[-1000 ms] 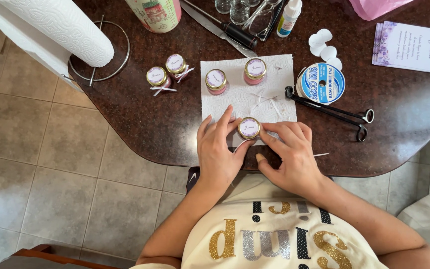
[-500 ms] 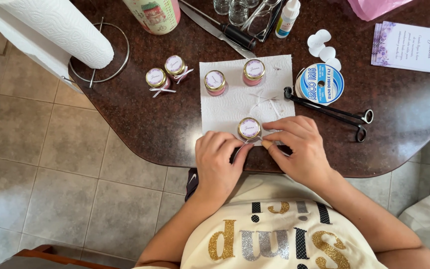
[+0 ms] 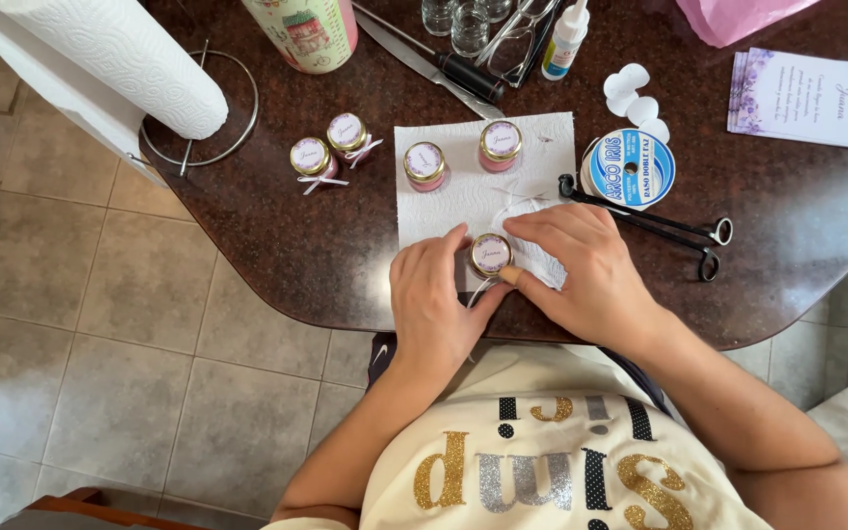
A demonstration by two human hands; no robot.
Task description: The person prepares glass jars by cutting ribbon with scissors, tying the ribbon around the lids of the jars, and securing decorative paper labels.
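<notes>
left hand (image 3: pixel 434 299) and right hand (image 3: pixel 586 275), fingers curled, closed around a small gold-lidded jar (image 3: pixel 491 254) and its thin white ribbon (image 3: pixel 480 289) on a paper towel (image 3: pixel 473 191) at the near edge of a dark table (image 3: pixel 277 226).

On the worktop (image 3: pixel 277 226) stand five small jars with gold lids: two with white bows at the left (image 3: pixel 309 157) (image 3: pixel 346 132), two on the paper towel (image 3: pixel 424 163) (image 3: pixel 500 141), and one between the hands (image 3: pixel 491 254). There is one paper towel sheet (image 3: pixel 463 196), one paper towel roll (image 3: pixel 110 59), one spool of ribbon (image 3: pixel 628 168), one pair of black scissors (image 3: pixel 640 216), one knife (image 3: pixel 434 64), one glue bottle (image 3: pixel 565 39), one decorated tin (image 3: pixel 303 31) and one stack of cards (image 3: pixel 812 96).
</notes>
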